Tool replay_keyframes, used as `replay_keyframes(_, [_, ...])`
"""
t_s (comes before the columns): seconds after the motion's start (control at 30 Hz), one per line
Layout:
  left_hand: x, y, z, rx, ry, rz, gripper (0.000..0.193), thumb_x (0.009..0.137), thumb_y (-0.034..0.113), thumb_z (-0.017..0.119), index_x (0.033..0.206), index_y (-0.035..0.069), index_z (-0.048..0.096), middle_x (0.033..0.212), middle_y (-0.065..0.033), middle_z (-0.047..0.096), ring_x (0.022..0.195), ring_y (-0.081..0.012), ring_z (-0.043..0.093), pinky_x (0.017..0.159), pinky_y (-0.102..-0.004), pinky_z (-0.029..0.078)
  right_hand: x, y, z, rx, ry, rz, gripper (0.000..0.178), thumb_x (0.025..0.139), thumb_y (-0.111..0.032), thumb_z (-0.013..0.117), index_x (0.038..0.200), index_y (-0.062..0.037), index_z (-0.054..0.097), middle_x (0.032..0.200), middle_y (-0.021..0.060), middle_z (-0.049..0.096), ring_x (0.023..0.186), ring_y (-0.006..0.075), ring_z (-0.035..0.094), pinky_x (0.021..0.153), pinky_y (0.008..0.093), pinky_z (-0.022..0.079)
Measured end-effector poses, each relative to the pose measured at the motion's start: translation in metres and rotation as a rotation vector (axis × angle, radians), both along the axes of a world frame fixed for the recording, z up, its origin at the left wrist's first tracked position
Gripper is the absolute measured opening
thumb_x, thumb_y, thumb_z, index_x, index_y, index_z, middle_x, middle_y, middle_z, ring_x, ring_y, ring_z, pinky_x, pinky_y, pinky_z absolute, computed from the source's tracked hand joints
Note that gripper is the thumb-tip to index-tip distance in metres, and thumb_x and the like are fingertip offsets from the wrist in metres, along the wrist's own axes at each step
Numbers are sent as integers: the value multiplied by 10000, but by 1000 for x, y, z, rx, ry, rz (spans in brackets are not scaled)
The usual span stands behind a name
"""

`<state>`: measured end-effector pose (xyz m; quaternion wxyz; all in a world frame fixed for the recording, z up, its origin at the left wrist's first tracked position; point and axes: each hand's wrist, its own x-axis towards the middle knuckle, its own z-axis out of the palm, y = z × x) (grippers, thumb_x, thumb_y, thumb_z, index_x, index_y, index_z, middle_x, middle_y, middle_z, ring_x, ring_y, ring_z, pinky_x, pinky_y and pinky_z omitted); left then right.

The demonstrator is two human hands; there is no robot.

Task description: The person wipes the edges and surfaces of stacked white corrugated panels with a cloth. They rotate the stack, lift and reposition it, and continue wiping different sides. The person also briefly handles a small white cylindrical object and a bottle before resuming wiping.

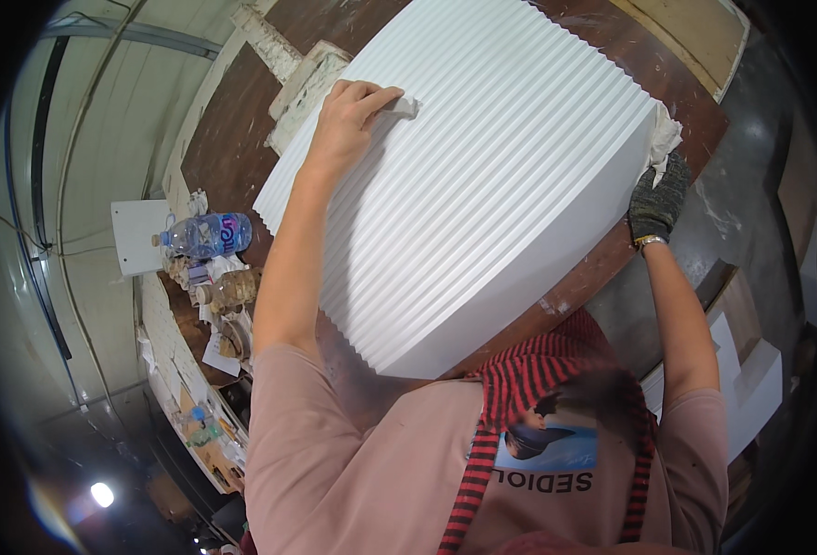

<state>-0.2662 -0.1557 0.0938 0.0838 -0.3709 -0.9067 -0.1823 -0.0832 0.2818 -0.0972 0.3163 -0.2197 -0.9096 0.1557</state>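
Note:
A large white ribbed panel (491, 148) with smooth white sides lies across a brown table (233, 139). My bare left hand (345, 122) is over its far left part, fingers pinched on a small pale grey folded piece (405, 106) that rests against the ridges. Whether this piece is paper or cloth I cannot make out. At the panel's right corner is my right hand (660, 199), in a dark knitted glove. It grips a crumpled white rag (665, 137), which touches the corner. The gloved fingers are partly hidden by the rag.
Left of the panel stand a clear water bottle (207, 236) and a second bottle with brownish contents (231, 291), among scraps. A rough whitish block (308, 88) lies by the panel's far left edge. White boards (746, 370) lean at the lower right.

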Motion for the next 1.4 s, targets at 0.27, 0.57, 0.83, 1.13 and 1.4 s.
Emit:
replay_keyframes(0.27, [104,-136,33,-297,-56,203,315,786,-35,649,1043,110,757,1007,-77,676,1009,-292,601,893,-391,504,-1,-4,2,33,47,14,458,899,-172,584,1305,37,549,1300,250,571,1287,422,482,1154,494,326])
replay_keyframes(0.57, [143,-167,40,-184,-32,298,351,774,-94,631,1048,88,753,1030,-58,688,1016,-277,587,890,-382,500,-3,-4,3,-41,23,6,465,917,-178,558,1324,46,528,1314,259,564,1285,440,477,1148,513,324])
replay_keyframes(0.83, [16,-44,-7,29,-133,57,404,790,-115,640,1108,107,755,1108,-69,699,1046,-271,590,930,-374,496,3,-6,-5,26,5,-30,540,902,-238,593,1347,57,507,1366,257,532,1321,428,461,1164,513,312])
replay_keyframes(1.13, [-152,183,-24,37,-82,-151,392,852,-33,663,1202,136,717,1166,-95,688,1083,-301,596,962,-387,470,8,-15,-4,1,-22,-54,502,866,-202,619,1284,64,543,1320,277,546,1253,448,502,1123,529,354])
replay_keyframes(1.4, [-155,187,-17,37,-246,-193,375,850,-45,650,1201,79,703,1132,-140,691,1036,-343,610,912,-418,484,6,-17,4,-23,10,-71,482,843,-157,632,1272,47,547,1292,257,551,1241,427,501,1105,525,366])
